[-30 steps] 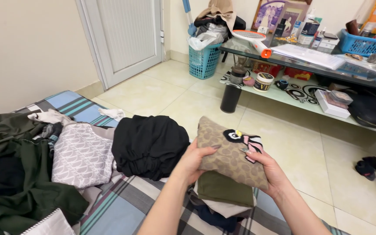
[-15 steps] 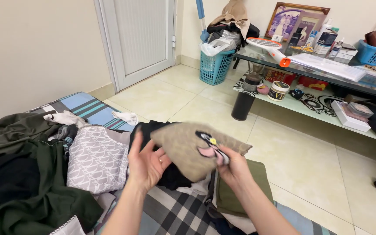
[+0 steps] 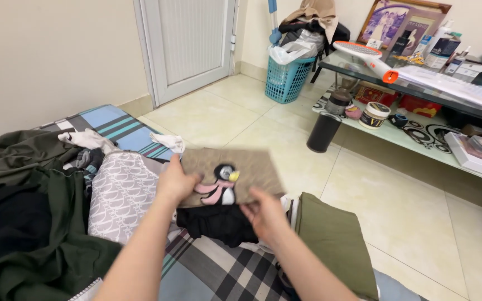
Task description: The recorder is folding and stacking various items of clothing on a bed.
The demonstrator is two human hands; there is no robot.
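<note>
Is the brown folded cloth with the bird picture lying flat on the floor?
No, both the left hand and right hand hold the brown folded garment up above the black clothing.

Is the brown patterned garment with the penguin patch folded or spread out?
Folded: the brown garment is a compact rectangle held between the left hand and right hand.

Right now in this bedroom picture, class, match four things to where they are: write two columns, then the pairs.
1 folded brown patterned garment with a bird patch
2 folded olive-green cloth
3 turquoise plastic laundry basket
4 black cylindrical flask

A on the tiled floor by the low shelf
B held in both hands
C beside the white door's wall, full of clothes
D on the checked mat, right

1-B, 2-D, 3-C, 4-A
</note>
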